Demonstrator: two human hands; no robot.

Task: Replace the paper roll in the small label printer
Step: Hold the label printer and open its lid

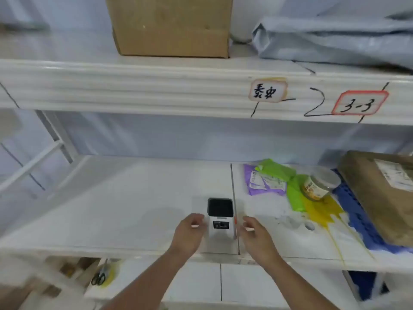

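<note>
A small white label printer (220,224) with a dark top and a dark panel on its front stands upright near the front edge of the white shelf (125,211). An orange tab shows on its right side. My left hand (188,233) hovers just left of the printer, fingers curled and apart, holding nothing. My right hand (254,234) hovers just right of it, likewise empty. Neither hand touches the printer. No paper roll is in view.
On the shelf to the right lie purple and green mailer bags (268,180), a lidded jar (319,184) on a yellow bag, a blue sheet and a brown parcel (384,193). A cardboard box (172,25) sits on the shelf above. Scissors (98,278) lie below.
</note>
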